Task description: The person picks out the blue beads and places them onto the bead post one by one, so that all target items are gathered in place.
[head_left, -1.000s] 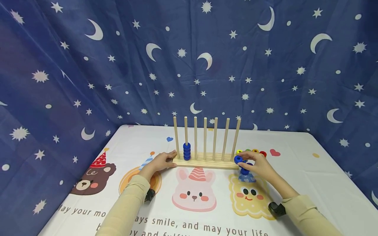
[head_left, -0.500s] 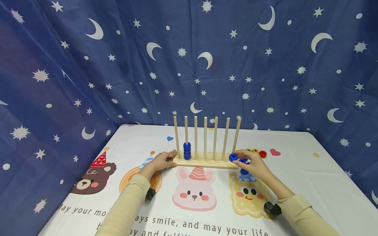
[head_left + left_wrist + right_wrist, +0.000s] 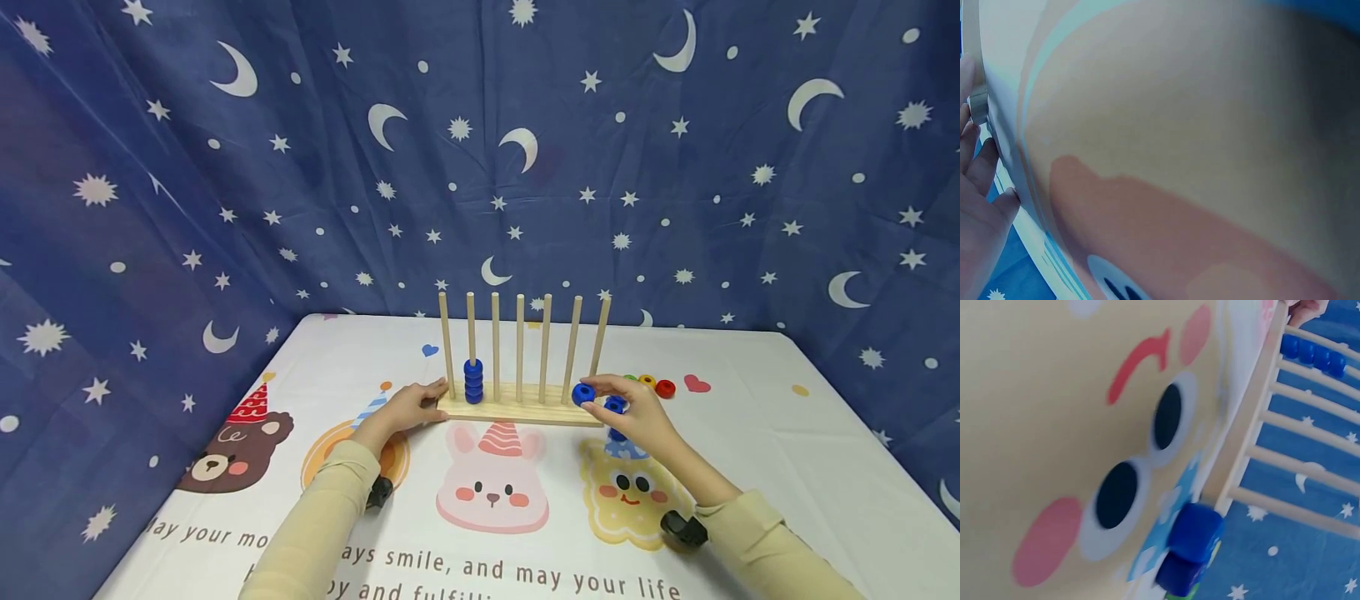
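A wooden rack [image 3: 525, 406] with several upright pegs stands on the table. Its second peg from the left bears a stack of blue beads [image 3: 473, 382], also visible in the right wrist view [image 3: 1314, 355]. The left hand [image 3: 405, 410] grips the rack's left end; in the left wrist view this hand [image 3: 984, 212] shows at the left edge. Between thumb and fingers, the right hand [image 3: 637, 412] pinches a blue bead [image 3: 582, 395] in front of the rack's right end. Other blue beads [image 3: 616, 405] lie beside that end, partly behind the hand.
Behind the right hand lie a red bead [image 3: 665, 388], a yellow bead [image 3: 647, 381] and a green one, partly hidden. A printed white cloth [image 3: 750, 433] covers the table, and a blue curtain [image 3: 450, 167] hangs behind and at the left.
Holding the blue bead, the right hand has moved left and slightly up, from beside the rack's right end to in front of it. The left hand keeps its place on the rack.
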